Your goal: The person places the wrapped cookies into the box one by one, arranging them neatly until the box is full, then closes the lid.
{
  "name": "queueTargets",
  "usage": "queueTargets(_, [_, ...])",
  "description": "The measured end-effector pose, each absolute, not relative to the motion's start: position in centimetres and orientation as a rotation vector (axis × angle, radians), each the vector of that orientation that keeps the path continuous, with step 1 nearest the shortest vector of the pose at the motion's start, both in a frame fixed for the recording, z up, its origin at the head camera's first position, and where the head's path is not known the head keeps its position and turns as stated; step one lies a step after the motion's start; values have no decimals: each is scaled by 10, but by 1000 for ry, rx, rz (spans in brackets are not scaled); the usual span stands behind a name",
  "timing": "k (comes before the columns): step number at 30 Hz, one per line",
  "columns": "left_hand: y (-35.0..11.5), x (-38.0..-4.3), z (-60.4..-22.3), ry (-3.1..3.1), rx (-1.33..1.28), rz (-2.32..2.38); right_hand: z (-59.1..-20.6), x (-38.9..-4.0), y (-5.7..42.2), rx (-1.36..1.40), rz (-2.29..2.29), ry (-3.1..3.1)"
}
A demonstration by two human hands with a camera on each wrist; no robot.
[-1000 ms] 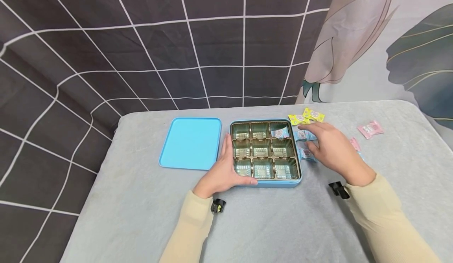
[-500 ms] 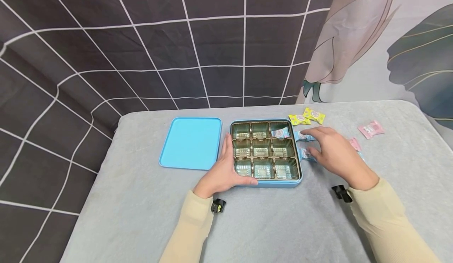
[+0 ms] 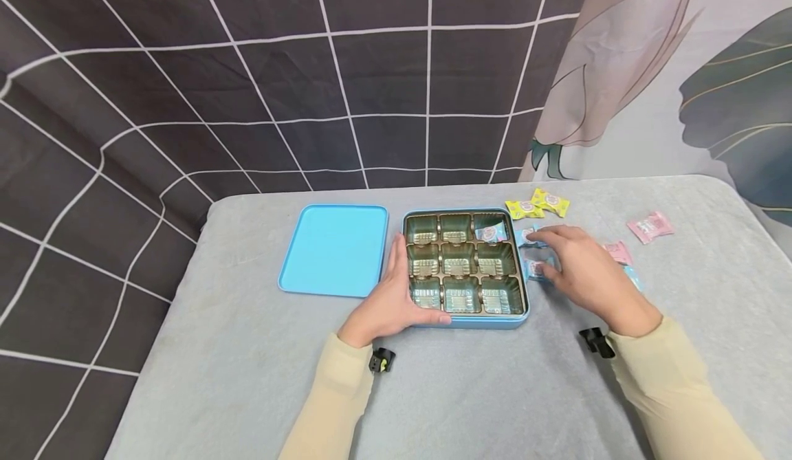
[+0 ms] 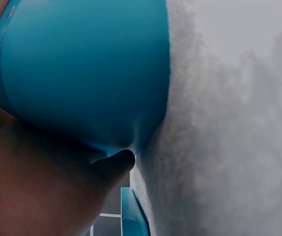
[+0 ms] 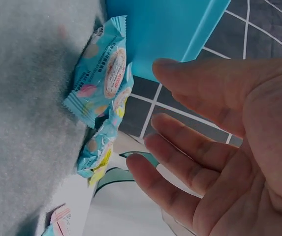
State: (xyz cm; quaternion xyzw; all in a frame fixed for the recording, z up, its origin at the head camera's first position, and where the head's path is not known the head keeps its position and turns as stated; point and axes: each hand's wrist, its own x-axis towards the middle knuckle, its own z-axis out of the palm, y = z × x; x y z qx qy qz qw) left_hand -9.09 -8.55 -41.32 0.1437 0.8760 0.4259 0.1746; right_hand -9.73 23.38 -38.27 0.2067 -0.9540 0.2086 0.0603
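Note:
A blue candy tin point(image 3: 482, 322) holds a gold-brown tray with nine-style square compartments point(image 3: 458, 259). One blue-wrapped candy point(image 3: 491, 232) lies in its back right compartment. My left hand point(image 3: 386, 307) rests against the tin's front left corner, fingers straight along the left side and thumb along the front. In the left wrist view the hand lies against the tin's blue wall point(image 4: 86, 59). My right hand point(image 3: 584, 274) hovers over blue-wrapped candies point(image 3: 526, 236) beside the tin's right side. The right wrist view shows its fingers spread and relaxed, apart from the nearest blue candy point(image 5: 101, 73).
The flat blue lid point(image 3: 334, 250) lies left of the tin. Two yellow candies point(image 3: 524, 210) sit behind the blue ones. Farther right are a pink candy point(image 3: 651, 227), another pink one point(image 3: 617, 252) and a blue one point(image 3: 633, 277). A grey cloth point(image 3: 247, 377) covers the table.
My right hand has drawn back slightly to the right and toward me, showing more of the blue candies under its fingertips. The left hand and the tin have stayed put.

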Motion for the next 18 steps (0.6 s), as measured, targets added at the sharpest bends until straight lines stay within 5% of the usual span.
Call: queueTargets(18, [-85, -91, -414, 2478, 402, 1211, -392, -94, 232, 641, 656, -2934])
